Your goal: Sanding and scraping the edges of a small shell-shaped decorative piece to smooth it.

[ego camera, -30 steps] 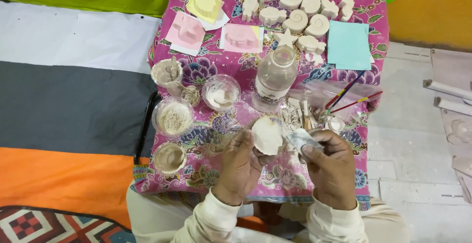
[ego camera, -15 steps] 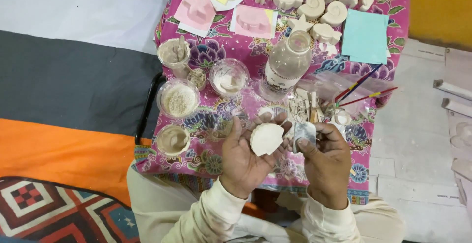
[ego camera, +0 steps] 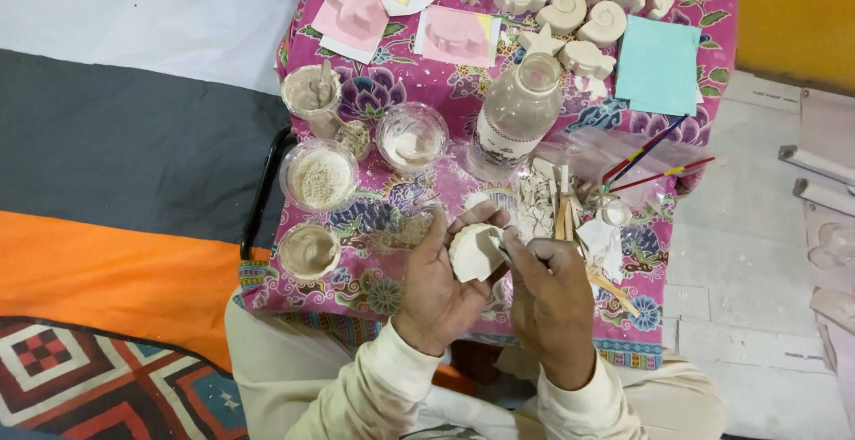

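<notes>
Left hand point(ego camera: 438, 287) cradles chalky white plaster cast point(ego camera: 474, 253); right hand point(ego camera: 550, 294) touching.

Cups point(ego camera: 319, 175) and bottle point(ego camera: 516, 116) crowding ahead.

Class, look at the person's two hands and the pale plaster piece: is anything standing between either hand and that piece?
Nothing visible does. The left hand already cups the plaster piece directly, and the right hand sits right beside it, its fingers pinching a thin tool whose tip meets the piece's edge.

Long cream sleeves and cream trousers; bare hands point(ego camera: 499, 284).
</notes>
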